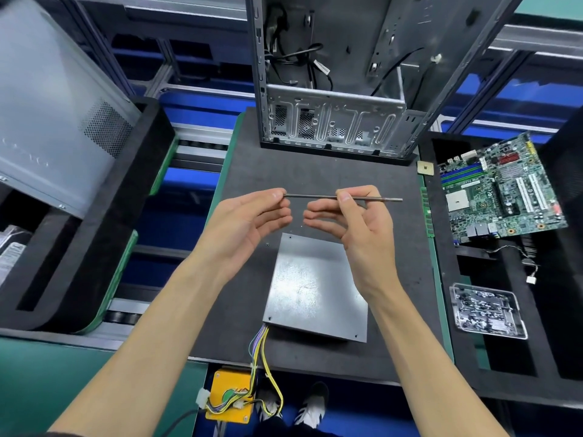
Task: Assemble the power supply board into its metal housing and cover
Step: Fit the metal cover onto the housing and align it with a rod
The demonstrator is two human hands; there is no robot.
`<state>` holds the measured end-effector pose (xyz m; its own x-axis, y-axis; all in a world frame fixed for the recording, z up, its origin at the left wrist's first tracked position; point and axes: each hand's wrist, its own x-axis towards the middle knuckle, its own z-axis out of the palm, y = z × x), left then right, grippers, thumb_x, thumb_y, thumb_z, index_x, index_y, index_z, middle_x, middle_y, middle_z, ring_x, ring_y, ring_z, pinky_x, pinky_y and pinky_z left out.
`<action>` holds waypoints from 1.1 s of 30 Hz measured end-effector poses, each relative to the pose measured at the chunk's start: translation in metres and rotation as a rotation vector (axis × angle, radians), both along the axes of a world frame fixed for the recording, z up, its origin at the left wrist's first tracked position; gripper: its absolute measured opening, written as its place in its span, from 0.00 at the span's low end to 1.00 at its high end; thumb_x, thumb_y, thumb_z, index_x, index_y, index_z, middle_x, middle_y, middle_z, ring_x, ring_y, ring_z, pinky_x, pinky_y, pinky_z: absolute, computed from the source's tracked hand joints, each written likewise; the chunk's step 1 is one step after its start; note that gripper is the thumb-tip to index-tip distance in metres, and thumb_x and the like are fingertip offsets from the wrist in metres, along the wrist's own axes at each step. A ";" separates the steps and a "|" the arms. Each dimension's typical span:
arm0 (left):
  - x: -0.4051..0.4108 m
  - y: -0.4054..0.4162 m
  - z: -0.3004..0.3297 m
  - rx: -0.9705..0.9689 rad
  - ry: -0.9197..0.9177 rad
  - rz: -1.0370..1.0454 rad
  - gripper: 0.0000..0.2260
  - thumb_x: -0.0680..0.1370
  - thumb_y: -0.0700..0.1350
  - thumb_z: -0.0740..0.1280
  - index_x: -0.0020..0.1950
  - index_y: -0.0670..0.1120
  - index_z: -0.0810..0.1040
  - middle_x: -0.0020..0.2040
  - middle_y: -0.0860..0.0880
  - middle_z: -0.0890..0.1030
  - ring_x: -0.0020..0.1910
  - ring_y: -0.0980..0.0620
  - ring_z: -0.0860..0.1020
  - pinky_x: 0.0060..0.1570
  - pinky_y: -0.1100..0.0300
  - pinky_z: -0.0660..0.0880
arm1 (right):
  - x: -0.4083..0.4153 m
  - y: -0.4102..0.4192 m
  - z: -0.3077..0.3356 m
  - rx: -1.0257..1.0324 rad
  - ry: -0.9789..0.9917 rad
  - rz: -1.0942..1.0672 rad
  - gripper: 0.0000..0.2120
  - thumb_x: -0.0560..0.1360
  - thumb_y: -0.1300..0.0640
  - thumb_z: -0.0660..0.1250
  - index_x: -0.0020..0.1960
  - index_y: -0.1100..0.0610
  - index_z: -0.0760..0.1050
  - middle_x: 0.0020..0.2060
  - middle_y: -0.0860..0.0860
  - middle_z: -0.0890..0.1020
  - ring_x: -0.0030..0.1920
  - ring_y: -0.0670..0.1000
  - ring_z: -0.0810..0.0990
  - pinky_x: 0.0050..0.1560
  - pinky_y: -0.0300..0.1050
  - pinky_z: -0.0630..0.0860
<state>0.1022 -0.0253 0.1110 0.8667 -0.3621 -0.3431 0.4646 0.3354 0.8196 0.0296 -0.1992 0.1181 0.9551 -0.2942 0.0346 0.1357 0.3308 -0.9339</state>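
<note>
nearest us, at 6 o'clock, a yellow box (232, 395) hangs below the bench edge, with a bundle of yellow, purple and green wires (263, 351) running up from it. the wires enter the flat grey sheet-metal housing (315, 288), which lies closed on the dark foam mat (315, 175) at the centre, lower than our hands. we judge the housing stiff and moderately heavy, with smooth, possibly sharp edges; it is best taken by its two long sides, never lifted by the soft, snag-prone wires.

above it, our left hand (243, 225) pinches one end of a thin straight grey metal rod (318, 196) between thumb and forefinger, other fingers loosely spread. our right hand (356, 222) pinches the rod further along, remaining fingers relaxed. the rod looks light, rigid and slippery.

at 3 o'clock lie a silver perforated plate (487, 310) and a green motherboard (501, 187). at 12 o'clock stands an open grey computer chassis (334, 127); at 10 o'clock, a grey side panel (56, 121).
</note>
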 end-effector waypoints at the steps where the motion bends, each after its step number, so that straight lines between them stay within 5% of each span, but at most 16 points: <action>1: 0.000 -0.001 0.000 0.003 -0.005 -0.004 0.05 0.77 0.40 0.72 0.49 0.41 0.88 0.45 0.44 0.85 0.46 0.48 0.85 0.49 0.59 0.81 | 0.000 -0.001 0.000 -0.004 0.007 -0.007 0.03 0.86 0.62 0.59 0.53 0.59 0.70 0.43 0.61 0.87 0.44 0.61 0.88 0.47 0.48 0.84; 8: -0.004 -0.003 -0.002 0.113 -0.028 -0.047 0.07 0.77 0.44 0.73 0.52 0.42 0.87 0.49 0.41 0.86 0.48 0.47 0.86 0.46 0.61 0.81 | 0.003 -0.007 -0.003 -0.114 0.048 -0.052 0.07 0.86 0.64 0.59 0.57 0.60 0.76 0.42 0.56 0.87 0.44 0.57 0.87 0.46 0.47 0.84; 11: -0.007 0.000 -0.015 0.471 -0.157 0.012 0.07 0.74 0.51 0.76 0.50 0.51 0.88 0.47 0.50 0.87 0.45 0.55 0.83 0.42 0.63 0.78 | 0.006 -0.013 -0.007 -0.237 0.040 -0.081 0.07 0.85 0.62 0.60 0.55 0.57 0.77 0.39 0.53 0.85 0.41 0.54 0.86 0.44 0.46 0.84; 14: -0.018 0.000 -0.035 0.794 -0.217 -0.100 0.13 0.72 0.52 0.78 0.56 0.54 0.84 0.47 0.54 0.85 0.44 0.59 0.82 0.47 0.66 0.76 | 0.007 -0.016 -0.014 -0.458 0.046 -0.068 0.07 0.85 0.58 0.61 0.52 0.52 0.77 0.38 0.48 0.82 0.40 0.49 0.82 0.42 0.44 0.82; 20: -0.028 0.003 -0.047 0.572 -0.120 -0.288 0.11 0.75 0.43 0.76 0.53 0.58 0.84 0.47 0.55 0.88 0.49 0.58 0.85 0.50 0.65 0.77 | 0.012 -0.014 -0.026 -0.755 0.045 0.065 0.05 0.85 0.53 0.60 0.51 0.50 0.73 0.40 0.43 0.80 0.39 0.49 0.82 0.42 0.41 0.81; 33: -0.024 0.007 -0.053 0.536 -0.097 -0.288 0.14 0.74 0.44 0.76 0.56 0.59 0.82 0.48 0.54 0.87 0.50 0.57 0.85 0.56 0.59 0.77 | 0.019 -0.004 -0.032 -0.789 0.019 0.100 0.04 0.85 0.55 0.61 0.52 0.50 0.73 0.41 0.46 0.79 0.39 0.52 0.83 0.42 0.41 0.82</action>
<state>0.0778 -0.0182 0.0580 0.7960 -0.3851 -0.4670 0.3905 -0.2626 0.8823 0.0491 -0.2033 0.0860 0.9782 -0.1024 0.1807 0.1223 -0.4191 -0.8997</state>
